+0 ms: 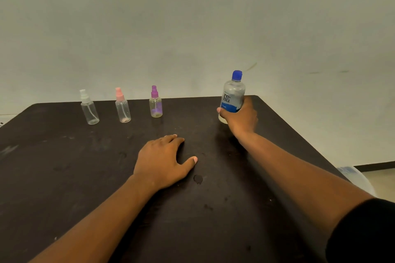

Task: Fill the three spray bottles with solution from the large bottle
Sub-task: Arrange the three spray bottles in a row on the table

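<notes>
Our right hand [239, 118] is wrapped closed around the lower body of the large bottle [233, 96], blue cap [237, 75] on, bottle upright at the far right of the tabletop [64, 177]; we judge this a pick-up grip ahead of uncapping. Our left hand [163, 161] lies flat and open on the tabletop, holding nothing, likely free to fetch. 3 spray bottles stand capped in a far row: clear-topped [89, 107], pink-topped [122, 105], purple-topped [156, 102], all near empty.
</notes>
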The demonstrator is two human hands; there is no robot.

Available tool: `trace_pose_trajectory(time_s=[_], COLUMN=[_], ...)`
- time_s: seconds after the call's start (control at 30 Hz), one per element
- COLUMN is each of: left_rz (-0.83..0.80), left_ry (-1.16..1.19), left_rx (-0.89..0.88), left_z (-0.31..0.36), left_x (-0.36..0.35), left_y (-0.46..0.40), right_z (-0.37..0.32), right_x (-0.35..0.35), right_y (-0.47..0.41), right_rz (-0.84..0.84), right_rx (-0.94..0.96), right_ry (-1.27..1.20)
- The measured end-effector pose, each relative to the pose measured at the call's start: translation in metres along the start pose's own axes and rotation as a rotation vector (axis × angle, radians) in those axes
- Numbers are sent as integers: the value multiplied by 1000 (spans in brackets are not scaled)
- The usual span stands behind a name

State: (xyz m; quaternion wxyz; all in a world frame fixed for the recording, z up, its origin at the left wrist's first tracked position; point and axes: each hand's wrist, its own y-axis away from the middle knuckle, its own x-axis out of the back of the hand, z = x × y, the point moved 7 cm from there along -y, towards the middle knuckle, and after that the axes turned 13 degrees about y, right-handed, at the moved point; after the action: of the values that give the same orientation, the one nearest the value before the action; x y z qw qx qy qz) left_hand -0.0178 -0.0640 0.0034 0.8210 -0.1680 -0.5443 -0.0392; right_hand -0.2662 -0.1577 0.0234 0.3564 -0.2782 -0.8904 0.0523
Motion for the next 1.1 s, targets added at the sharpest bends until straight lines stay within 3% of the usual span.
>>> trace_pose_trajectory(time_s=[0.37, 0.93, 1.0, 1.1], left_rz=[-39, -91, -89, -69], left_ry=[26, 30, 29, 41], left_rx=[39, 93, 89, 80], left_z=[4, 0, 0, -2], left_x=[3, -6, -6, -5], left_y=[4, 6, 5, 5], right_z=[-1, 17, 18, 10], right_x=[40, 43, 44, 66], right_y=[67, 111, 117, 135], right_rz=[-267, -325, -284, 18], right_rx=[160, 105, 108, 117], right_ry=[-7, -81, -112, -157])
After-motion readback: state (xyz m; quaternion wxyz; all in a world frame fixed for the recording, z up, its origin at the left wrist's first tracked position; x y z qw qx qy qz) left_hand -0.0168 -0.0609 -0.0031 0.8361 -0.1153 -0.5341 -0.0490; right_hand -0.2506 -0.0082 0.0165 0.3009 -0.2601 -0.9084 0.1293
